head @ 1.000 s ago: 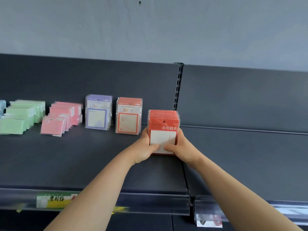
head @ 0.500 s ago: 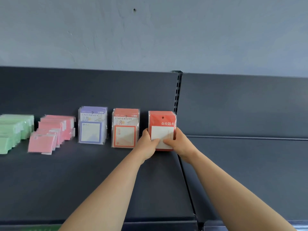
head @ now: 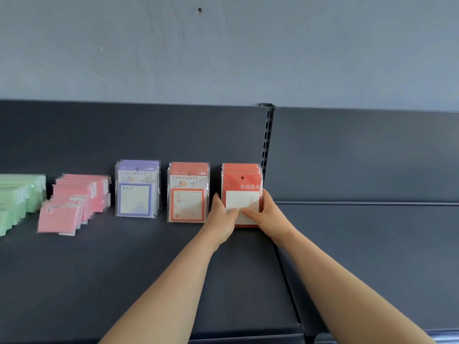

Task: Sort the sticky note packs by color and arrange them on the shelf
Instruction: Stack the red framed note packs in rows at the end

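Observation:
A stack of red sticky note packs (head: 242,178) stands upright against the dark back panel of the shelf (head: 124,264), just left of the slotted upright post. My left hand (head: 221,214) grips its left side, thumb across the white front. My right hand (head: 267,214) grips its right side the same way. To the left in a row stand orange "University" packs (head: 188,192), purple "University" packs (head: 136,188), pink packs (head: 72,202) lying in overlapping rows, and green packs (head: 17,197) at the frame's left edge.
The slotted upright post (head: 267,142) splits this shelf from a second dark shelf (head: 372,256) on the right. A grey wall (head: 223,45) rises above the back panel.
Both hands pushed the red stack back from mid-shelf to the back panel, in line with the orange packs. The view has tilted upward, and the front price rail has left the frame.

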Motion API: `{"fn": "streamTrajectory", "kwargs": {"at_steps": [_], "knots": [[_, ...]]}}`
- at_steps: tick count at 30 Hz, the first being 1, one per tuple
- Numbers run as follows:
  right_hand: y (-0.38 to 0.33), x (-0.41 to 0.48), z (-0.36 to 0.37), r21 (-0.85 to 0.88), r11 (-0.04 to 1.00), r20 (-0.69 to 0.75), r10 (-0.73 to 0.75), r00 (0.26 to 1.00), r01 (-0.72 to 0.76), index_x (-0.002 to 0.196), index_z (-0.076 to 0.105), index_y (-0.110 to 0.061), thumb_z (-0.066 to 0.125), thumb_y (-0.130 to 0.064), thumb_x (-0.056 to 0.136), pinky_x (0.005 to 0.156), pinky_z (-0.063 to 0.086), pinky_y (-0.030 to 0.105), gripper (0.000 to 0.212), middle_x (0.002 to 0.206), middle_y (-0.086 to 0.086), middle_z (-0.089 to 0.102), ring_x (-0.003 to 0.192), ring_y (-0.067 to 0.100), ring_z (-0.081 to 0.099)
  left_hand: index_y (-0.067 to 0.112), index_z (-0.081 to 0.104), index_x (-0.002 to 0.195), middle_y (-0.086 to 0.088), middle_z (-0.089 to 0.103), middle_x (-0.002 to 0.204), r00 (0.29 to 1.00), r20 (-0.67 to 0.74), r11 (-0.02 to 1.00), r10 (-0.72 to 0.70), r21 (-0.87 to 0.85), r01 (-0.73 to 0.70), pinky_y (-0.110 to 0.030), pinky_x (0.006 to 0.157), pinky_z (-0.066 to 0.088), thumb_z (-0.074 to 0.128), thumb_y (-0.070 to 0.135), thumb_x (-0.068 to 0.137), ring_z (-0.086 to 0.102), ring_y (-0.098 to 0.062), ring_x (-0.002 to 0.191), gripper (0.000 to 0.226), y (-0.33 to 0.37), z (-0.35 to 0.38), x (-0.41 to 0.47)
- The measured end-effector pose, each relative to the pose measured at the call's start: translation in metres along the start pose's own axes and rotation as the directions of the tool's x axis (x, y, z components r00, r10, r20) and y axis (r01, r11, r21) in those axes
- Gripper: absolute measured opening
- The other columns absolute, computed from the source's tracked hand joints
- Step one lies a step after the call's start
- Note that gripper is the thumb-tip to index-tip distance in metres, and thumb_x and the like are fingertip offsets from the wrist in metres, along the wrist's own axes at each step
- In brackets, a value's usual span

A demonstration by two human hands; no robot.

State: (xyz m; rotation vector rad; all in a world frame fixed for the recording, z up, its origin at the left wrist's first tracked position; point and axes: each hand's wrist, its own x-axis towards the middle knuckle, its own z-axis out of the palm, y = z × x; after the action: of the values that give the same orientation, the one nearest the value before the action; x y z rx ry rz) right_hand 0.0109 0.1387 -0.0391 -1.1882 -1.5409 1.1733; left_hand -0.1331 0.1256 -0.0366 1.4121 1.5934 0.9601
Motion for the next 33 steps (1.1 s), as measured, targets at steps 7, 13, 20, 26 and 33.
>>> {"fn": "streamTrajectory", "kwargs": {"at_steps": [7, 13, 20, 26, 33], "knots": [[-0.003, -0.006, 0.004, -0.061, 0.998, -0.053, 0.01, 0.999, -0.013, 0.135, 0.039, -0.024, 0.074, -0.03, 0.079, 0.097, 0.05, 0.034, 0.066, 0.124, -0.008, 0.061, 0.112, 0.01, 0.06, 0.028, 0.008, 0.154, 0.0, 0.033, 0.154, 1.0, 0.014, 1.0, -0.013, 0.008, 0.013, -0.043, 0.111, 0.037, 0.047, 0.036, 0.098, 0.036, -0.023, 0.138, 0.069, 0.003, -0.001, -0.002], [-0.009, -0.018, 0.006, -0.177, 0.984, -0.139, -0.022, 0.99, -0.003, 0.128, 0.047, -0.027, 0.074, -0.028, 0.081, 0.085, 0.049, 0.019, 0.054, 0.116, -0.016, 0.063, 0.105, 0.001, 0.06, 0.023, 0.015, 0.153, -0.001, 0.032, 0.155, 1.0, 0.008, 1.0, 0.006, 0.016, -0.006, -0.047, 0.112, 0.036, 0.05, 0.041, 0.096, 0.034, -0.024, 0.14, 0.069, 0.005, -0.005, -0.011], [-0.022, -0.043, 0.009, -0.349, 0.936, -0.249, -0.05, 0.967, -0.041, 0.146, 0.032, -0.017, 0.067, -0.023, 0.088, 0.102, 0.037, 0.027, 0.068, 0.144, -0.004, 0.045, 0.131, 0.012, 0.042, 0.013, 0.008, 0.155, -0.004, 0.016, 0.161, 0.998, -0.061, 0.988, 0.008, 0.154, 0.001, -0.039, 0.114, 0.028, 0.043, 0.035, 0.102, 0.022, -0.025, 0.147, 0.067, 0.012, -0.011, -0.042], [-0.04, -0.069, 0.018, -0.449, 0.893, -0.294, -0.146, 0.945, -0.001, 0.137, 0.044, -0.014, 0.058, -0.014, 0.089, 0.09, 0.037, 0.021, 0.05, 0.14, -0.002, 0.047, 0.128, 0.016, 0.044, 0.01, 0.025, 0.15, -0.008, 0.035, 0.154, 0.996, -0.067, 0.971, 0.051, 0.235, -0.034, -0.037, 0.107, 0.037, 0.047, 0.03, 0.101, 0.037, -0.027, 0.139, 0.057, 0.017, -0.032, -0.069], [-0.072, -0.093, 0.055, -0.538, 0.843, -0.274, -0.169, 0.947, -0.005, 0.147, 0.035, -0.015, 0.055, -0.018, 0.093, 0.109, 0.028, 0.025, 0.059, 0.156, -0.003, 0.03, 0.139, 0.015, 0.033, 0.019, 0.05, 0.115, -0.003, 0.058, 0.121, 0.976, -0.091, 0.908, 0.196, 0.393, -0.146, -0.032, 0.086, 0.044, 0.045, 0.025, 0.1, 0.052, -0.017, 0.101, 0.017, 0.016, -0.083, -0.101]]}}
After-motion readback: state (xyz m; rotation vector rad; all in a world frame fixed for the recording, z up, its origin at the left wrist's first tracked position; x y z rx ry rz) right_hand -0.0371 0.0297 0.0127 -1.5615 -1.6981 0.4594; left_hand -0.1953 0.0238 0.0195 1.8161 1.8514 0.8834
